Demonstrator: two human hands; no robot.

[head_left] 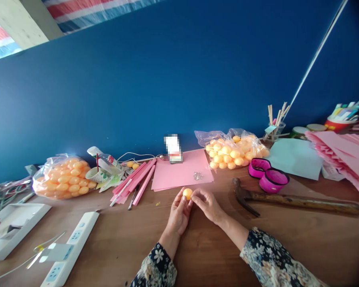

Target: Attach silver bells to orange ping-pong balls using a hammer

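Above the front middle of the wooden table, my left hand (179, 213) is closed around a small orange ball (187, 193), with the thumb in front and the fingers behind. My right hand (208, 204) is at the ball's right side, thumb and forefinger pinched together against or just beside it. Whatever sits in that pinch is too small to make out. Just beyond my hands is a pink paper sheet (173, 171), with a little heap of shiny metal bits (198, 175) on its right part.
Clear bags of orange balls stand at left (66, 179) and right (231, 151). Pink paper strips (139, 179) lie left of the sheet. On the right are a claw hammer (299, 201) and magenta round cases (273, 181); a white power strip (73, 247) is front left. A blue partition (167, 79) rises behind.
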